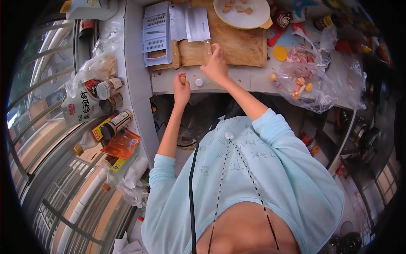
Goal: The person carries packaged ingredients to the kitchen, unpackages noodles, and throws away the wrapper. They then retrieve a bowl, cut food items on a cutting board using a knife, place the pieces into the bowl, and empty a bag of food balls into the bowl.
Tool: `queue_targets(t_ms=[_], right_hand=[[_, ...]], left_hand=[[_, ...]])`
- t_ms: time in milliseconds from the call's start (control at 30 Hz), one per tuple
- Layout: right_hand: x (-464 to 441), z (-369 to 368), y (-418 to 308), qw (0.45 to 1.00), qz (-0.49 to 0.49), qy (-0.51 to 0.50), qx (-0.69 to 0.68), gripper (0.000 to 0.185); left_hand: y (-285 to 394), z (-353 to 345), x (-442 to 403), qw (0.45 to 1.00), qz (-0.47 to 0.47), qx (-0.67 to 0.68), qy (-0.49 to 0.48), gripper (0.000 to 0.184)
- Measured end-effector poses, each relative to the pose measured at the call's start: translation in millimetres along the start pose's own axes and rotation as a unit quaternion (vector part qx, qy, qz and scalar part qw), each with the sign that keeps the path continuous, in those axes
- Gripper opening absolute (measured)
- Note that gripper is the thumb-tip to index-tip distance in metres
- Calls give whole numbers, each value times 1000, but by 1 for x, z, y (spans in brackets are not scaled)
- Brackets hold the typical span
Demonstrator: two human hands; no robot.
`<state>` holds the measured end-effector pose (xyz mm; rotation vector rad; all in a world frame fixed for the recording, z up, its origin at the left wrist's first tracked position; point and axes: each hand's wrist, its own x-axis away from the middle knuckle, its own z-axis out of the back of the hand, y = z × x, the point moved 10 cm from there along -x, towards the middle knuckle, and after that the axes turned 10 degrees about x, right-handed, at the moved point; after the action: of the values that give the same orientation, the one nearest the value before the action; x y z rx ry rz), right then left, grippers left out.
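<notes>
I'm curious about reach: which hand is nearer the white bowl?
Right. The right hand is by a knife handle, short of the bowl; the left hand is farther back, off the cutting board.

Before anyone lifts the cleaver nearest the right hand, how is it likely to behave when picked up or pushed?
The cleaver will probably stay stiff, since its broad blade looks metallic. It may feel blade-heavy, as that blade is far wider than the slim handle. Pushed, it would likely slide, not roll, because it lies flat.

pale jug [91, 10] | orange pouch [121, 144] | white-lidded jar [109, 88] (near printed bag [83, 106])
</notes>
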<state>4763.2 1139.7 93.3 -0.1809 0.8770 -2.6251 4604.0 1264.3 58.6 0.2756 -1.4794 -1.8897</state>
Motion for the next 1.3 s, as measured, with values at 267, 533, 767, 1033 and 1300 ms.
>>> queue_targets(t_ms=[267,533,767,1033,1300], right_hand=[[-9,8,27,869,-130,-303,-369,25],[98,83,97,863,-167,-365,-308,37],[106,88,104,803,-151,-318,-481,40],[76,85,107,936,-68,-280,-201,40],[87,84,96,938,-32,-284,-198,41]], left_hand=[[79,-63,-31,940,-248,-230,-40,37],[67,-127,-68,938,-253,-226,-73,29],[81,-108,-54,924,-267,-272,-16,51],[94,-87,-56,940,-239,-240,-34,78],[108,-93,-54,880,-347,-317,-75,83]])
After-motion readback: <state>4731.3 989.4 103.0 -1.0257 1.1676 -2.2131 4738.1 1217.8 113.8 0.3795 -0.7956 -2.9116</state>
